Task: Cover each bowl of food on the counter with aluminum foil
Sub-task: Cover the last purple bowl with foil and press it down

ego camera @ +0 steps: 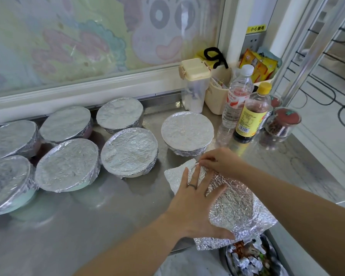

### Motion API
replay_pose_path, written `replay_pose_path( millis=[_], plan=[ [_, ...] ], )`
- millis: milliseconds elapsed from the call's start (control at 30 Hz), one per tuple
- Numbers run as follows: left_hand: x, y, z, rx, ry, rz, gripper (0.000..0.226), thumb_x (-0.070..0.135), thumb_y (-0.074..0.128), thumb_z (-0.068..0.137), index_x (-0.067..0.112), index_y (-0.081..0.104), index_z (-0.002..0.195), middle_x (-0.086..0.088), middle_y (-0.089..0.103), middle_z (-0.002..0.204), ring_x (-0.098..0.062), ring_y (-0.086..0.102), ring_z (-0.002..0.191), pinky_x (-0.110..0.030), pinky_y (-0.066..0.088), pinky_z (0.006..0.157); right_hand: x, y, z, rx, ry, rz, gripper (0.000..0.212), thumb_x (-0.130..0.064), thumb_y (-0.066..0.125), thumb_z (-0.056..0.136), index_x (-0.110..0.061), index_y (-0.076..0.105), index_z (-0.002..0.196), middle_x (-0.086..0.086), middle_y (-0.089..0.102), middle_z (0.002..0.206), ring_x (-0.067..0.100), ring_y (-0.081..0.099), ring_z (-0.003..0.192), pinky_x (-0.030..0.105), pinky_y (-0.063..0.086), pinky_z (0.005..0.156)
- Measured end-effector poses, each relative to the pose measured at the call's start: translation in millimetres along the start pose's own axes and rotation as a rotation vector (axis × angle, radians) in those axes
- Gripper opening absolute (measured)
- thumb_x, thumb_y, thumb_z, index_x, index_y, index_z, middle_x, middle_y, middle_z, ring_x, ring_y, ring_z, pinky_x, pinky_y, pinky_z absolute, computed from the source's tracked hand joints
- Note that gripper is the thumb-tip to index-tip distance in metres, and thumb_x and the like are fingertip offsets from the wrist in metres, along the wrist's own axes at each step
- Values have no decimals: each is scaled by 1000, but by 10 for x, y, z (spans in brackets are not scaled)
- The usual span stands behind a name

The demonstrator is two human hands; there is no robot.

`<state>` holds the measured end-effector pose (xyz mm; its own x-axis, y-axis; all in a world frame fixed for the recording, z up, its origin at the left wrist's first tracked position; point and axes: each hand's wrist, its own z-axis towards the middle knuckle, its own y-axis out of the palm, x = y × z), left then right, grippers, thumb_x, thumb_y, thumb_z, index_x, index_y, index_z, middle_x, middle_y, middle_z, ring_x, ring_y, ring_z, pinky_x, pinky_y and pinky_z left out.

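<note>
Seen from the head camera, a crumpled foil sheet point(235, 208) is draped over a round bowl shape at the near right of the steel bench point(88, 226); the bowl itself is hidden beneath it. The left hand point(195, 198) lies flat on the sheet's left side, fingers straight and spread, its grip closed on nothing. The right hand point(219, 162) has its grip pinched on the sheet's far edge. Seven covered bowls point(129, 151), each wrapped in foil, stand to the left and beyond. A clear bottle point(237, 100) and a yellow-capped dark bottle point(251, 114) stand at the back right, touching. A dark container point(251, 259) holding foil scraps sits by the bench's near right corner.
</note>
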<state>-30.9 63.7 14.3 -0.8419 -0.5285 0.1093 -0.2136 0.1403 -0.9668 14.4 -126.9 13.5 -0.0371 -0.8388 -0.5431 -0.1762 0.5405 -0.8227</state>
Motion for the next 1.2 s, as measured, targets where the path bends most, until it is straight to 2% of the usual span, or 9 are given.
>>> replay_pose_path(
  millis=[67,167,300,367,600,900,1000,1100,1200],
  plan=[
    [-2,2,4,3,-3,-12,117,99,31,66,37,-8,156,-9,-25,163,-38,-39,141,-62,-20,114,-11,3,10,-10,-19,-24,21,-33,60,101,-22,76,110,-14,64,82,-8,54,71,14,39,64],
    [-6,6,10,0,-10,-26,117,99,32,65,37,-8,156,-10,-24,163,-38,-40,140,-62,-20,114,-5,17,19,-44,-33,-56,24,-33,56,103,-20,75,110,-9,68,86,3,58,73,27,49,75],
    [2,11,15,-3,-2,-15,117,99,31,66,36,-9,156,-11,-21,164,-39,-38,141,-64,-17,113,-14,-50,-11,2,-114,-70,31,-31,58,101,-32,66,131,-16,62,122,5,60,104,28,48,94],
    [1,14,17,-5,-1,-2,117,99,30,67,35,-10,156,-12,-18,164,-40,-36,142,-65,-17,113,-70,-95,-1,-18,-206,-138,35,-21,60,99,-35,67,130,-19,60,129,3,58,112,27,47,99],
    [7,20,24,1,4,12,117,99,28,67,35,-9,157,-12,-16,165,-40,-28,146,-65,-16,113,-182,-165,121,-181,-237,-319,24,-23,57,101,-31,74,116,-13,71,106,7,65,95,36,54,91],
    [15,28,23,3,-9,32,116,100,27,67,35,-9,156,-13,-12,165,-41,-26,146,-64,-18,112,-267,-147,171,-243,-180,-367,23,-22,51,104,-27,72,111,-14,61,94,9,61,90,33,54,89],
    [20,36,24,6,-11,19,117,100,28,67,35,-10,156,-12,-13,165,-40,-28,145,-64,-18,112,-261,-148,156,-242,-156,-322,23,-19,51,103,-25,71,113,-11,66,102,11,63,96,31,53,90],
    [25,43,31,-2,-12,15,117,101,27,66,36,-13,156,-11,-23,163,-38,-35,143,-64,-17,112,-204,-194,66,-149,-83,-188,34,-16,54,102,-27,65,131,-10,67,123,10,64,109,31,51,97],
    [30,41,39,-2,-15,16,117,101,24,66,36,-13,156,-10,-26,162,-39,-36,142,-65,-18,112,-59,-173,-101,41,48,-81,28,-23,60,101,-25,68,128,-7,71,121,6,66,95,27,53,92]
  ],
)
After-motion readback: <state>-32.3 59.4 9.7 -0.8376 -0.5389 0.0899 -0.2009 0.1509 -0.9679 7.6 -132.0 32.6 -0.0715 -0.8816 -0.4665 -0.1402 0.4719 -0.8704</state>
